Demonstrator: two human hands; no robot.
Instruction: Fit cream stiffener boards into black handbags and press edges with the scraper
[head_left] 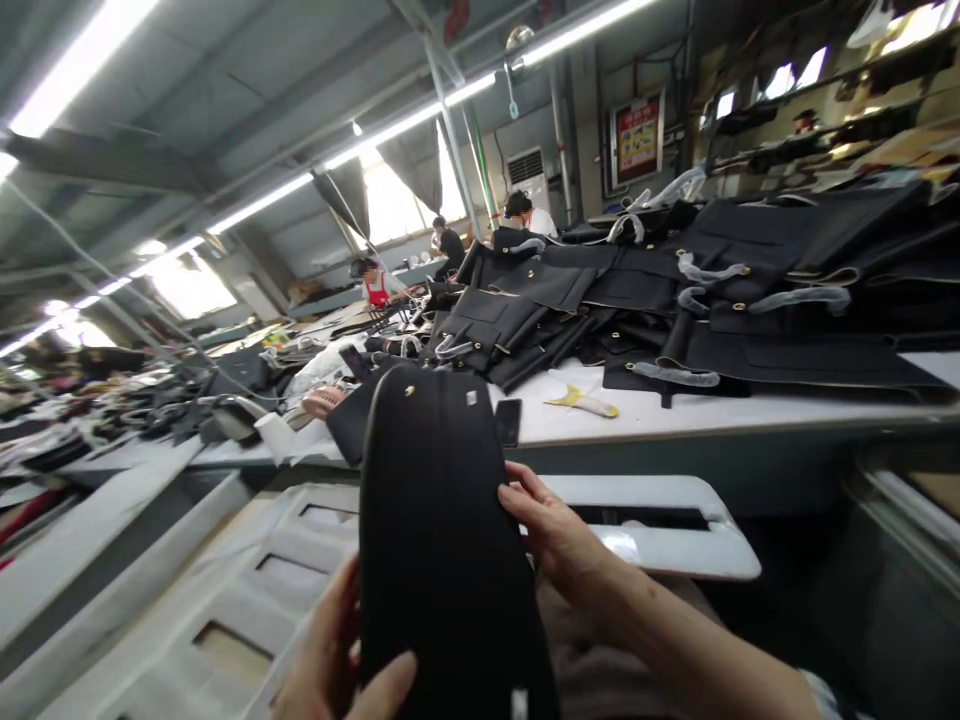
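Observation:
Upright in front of me stands a black leather-like bag piece (442,510) with a rounded top and small shiny metal fittings. My left hand (352,640) grips its lower left edge, the thumb lying over the front and the other fingers partly hidden behind. At the right edge, my right hand (551,520) holds it with fingers bent against the side. Just behind the piece, a dark phone (508,423) lies at the table's front edge. A yellow tool with a pale handle (583,401) rests to the right of the phone.
Black bag panels (675,270) with plastic-wrapped handles are heaped on the white table (547,425). Below its edge is a white frame with a slot (675,490). At lower left lies a pale slab with rectangular openings (285,530). Several people work farther back.

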